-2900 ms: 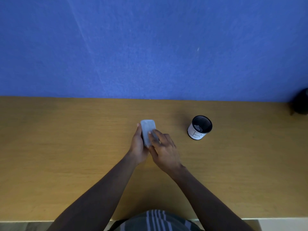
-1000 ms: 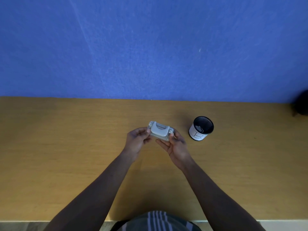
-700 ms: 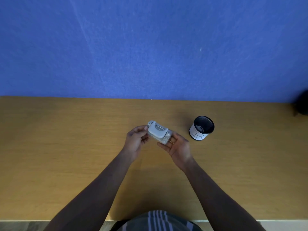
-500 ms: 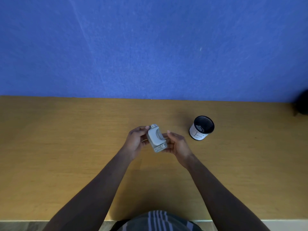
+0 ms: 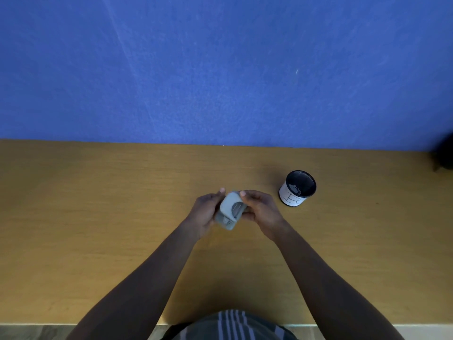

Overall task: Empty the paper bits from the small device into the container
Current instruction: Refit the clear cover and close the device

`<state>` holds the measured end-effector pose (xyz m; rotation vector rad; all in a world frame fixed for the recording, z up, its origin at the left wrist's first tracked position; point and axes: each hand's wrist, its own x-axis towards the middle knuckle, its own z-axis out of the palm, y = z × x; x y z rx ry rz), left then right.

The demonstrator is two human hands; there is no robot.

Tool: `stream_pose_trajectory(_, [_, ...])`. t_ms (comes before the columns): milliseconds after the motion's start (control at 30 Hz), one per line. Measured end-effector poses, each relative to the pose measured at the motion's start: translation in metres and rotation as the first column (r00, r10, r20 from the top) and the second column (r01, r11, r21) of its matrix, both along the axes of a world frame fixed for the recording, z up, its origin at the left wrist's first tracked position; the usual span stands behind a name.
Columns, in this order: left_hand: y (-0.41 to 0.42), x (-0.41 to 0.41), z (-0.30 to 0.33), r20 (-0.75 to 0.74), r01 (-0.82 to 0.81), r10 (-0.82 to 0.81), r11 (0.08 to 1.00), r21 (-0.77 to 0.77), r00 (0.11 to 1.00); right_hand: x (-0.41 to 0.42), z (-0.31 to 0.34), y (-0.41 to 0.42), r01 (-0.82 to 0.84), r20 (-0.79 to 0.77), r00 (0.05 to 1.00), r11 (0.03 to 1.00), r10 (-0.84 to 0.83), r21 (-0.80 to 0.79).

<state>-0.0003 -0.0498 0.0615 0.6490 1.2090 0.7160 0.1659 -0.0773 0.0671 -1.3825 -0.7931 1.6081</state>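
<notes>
Forearms reach from six o'clock up to the middle of the bench point(image 5: 98, 217), where both hands meet around the small grey device point(image 5: 229, 212). The left hand point(image 5: 206, 212) cups its near and left side with fingers curled closed on it, while the right hand point(image 5: 259, 208) pinches the far right edge, thumb tip on top; the device sits tilted between them, clear of the wood, probably so its bottom cover can be worked loose. Farther out, at about two o'clock from the hands and well apart, stands the black mesh container point(image 5: 297, 188) with its white label, upright and mouth open, likely parked within reach for tipping the paper bits in.
</notes>
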Motion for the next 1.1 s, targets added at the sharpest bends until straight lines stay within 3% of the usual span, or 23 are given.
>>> stream_pose_trajectory(100, [-0.003, 0.001, -0.002, 0.043, -0.026, 0.03, 0.995, -0.097, 0.999, -0.002, -0.006, 0.003, 0.212, -0.071, 0.974, 0.975, -0.216, -0.066])
stream_pose_trajectory(200, [-0.007, 0.001, -0.008, 0.069, -0.052, 0.059, 0.994, -0.092, 0.996, -0.003, -0.009, 0.001, 0.268, -0.09, 0.957, 0.958, -0.277, -0.099])
stream_pose_trajectory(400, [-0.005, 0.001, -0.017, -0.008, -0.154, 0.153, 0.988, -0.035, 0.988, -0.001, -0.015, -0.003, 0.186, -0.105, 0.975, 0.977, -0.197, -0.101])
stream_pose_trajectory(600, [0.005, 0.0, -0.026, -0.144, -0.081, 0.092, 0.993, 0.083, 0.985, 0.002, -0.023, 0.005, 0.171, 0.156, 0.976, 0.978, -0.152, -0.118])
stream_pose_trajectory(1100, [0.037, 0.006, -0.053, -0.309, 0.028, 0.003, 0.995, 0.096, 0.951, 0.012, -0.06, 0.022, 0.045, 0.306, 0.952, 0.985, 0.007, -0.164])
